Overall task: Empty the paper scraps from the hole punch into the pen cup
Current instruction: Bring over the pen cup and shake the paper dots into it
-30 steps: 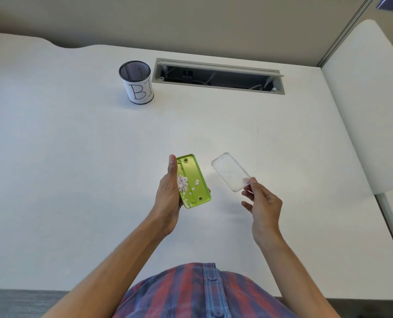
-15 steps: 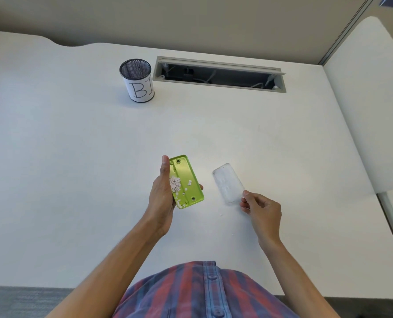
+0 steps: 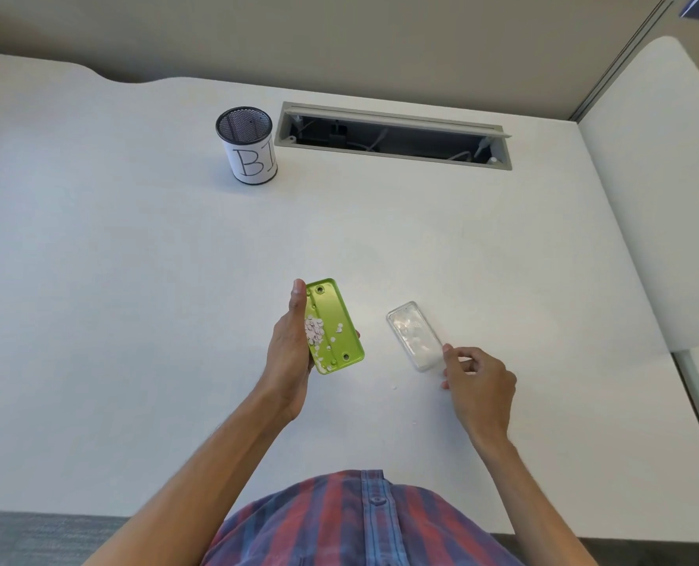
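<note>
My left hand [image 3: 286,353] grips a lime-green hole punch [image 3: 337,316] by its long side, underside up, above the white desk [image 3: 135,279]. A heap of small white paper scraps [image 3: 314,330] lies on the punch next to my thumb. A clear plastic cover [image 3: 413,332] rests flat on the desk to the right, and my right hand [image 3: 478,386] pinches its near end with thumb and fingertips. The black mesh pen cup [image 3: 249,145], wrapped in a white label, stands upright far back on the left, well away from both hands.
An open grey cable slot [image 3: 392,136] with wires inside runs along the desk's back edge beside the cup. A white partition panel [image 3: 645,198] borders the right side. One or two stray scraps [image 3: 392,387] lie on the desk between my hands.
My right hand lowered the clear cover from the air down onto the desk. My left hand drifted slightly left with the punch, scraps still on it.
</note>
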Motion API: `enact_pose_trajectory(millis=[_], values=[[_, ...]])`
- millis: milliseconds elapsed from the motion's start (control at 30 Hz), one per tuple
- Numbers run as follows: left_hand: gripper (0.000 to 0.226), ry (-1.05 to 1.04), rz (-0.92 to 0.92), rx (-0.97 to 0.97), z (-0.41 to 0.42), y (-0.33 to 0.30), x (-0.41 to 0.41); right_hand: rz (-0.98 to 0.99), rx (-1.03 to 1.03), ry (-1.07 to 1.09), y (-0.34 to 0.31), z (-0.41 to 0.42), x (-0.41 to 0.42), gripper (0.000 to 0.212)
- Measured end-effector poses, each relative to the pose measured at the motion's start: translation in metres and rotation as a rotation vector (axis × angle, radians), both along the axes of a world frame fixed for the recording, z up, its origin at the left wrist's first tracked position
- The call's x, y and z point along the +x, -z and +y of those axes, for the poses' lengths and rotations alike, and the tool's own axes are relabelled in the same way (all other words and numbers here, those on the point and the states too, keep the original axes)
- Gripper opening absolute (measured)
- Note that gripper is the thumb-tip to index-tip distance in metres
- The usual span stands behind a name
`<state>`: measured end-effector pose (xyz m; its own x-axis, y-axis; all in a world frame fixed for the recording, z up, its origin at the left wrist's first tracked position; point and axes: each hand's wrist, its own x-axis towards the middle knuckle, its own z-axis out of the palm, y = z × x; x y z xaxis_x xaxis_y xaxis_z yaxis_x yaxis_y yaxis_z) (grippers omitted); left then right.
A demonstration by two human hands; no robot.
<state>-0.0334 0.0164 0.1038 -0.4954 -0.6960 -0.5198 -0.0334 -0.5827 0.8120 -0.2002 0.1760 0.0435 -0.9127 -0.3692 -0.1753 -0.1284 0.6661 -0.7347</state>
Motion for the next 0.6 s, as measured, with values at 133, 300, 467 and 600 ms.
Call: enact_pose_trajectory(millis=[133,300,467,600], values=[[0.053,-0.003,-0.006,-0.004,-0.003,-0.002,-0.001,0.128,0.058,-0.044,-0.008,-0.007,-0.001,0.026],[0.056,-0.021,-0.035,0.003,-0.005,-0.003,0.000,0.231,-0.039,-0.233,-0.018,-0.050,0.013,0.012],[0.071,-0.037,-0.051,0.021,-0.010,-0.007,0.002,0.250,-0.142,-0.409,-0.026,-0.126,0.014,0.028],[0.060,-0.043,-0.040,0.023,-0.015,-0.005,0.005,0.253,-0.192,-0.507,-0.038,-0.187,0.009,0.044]])
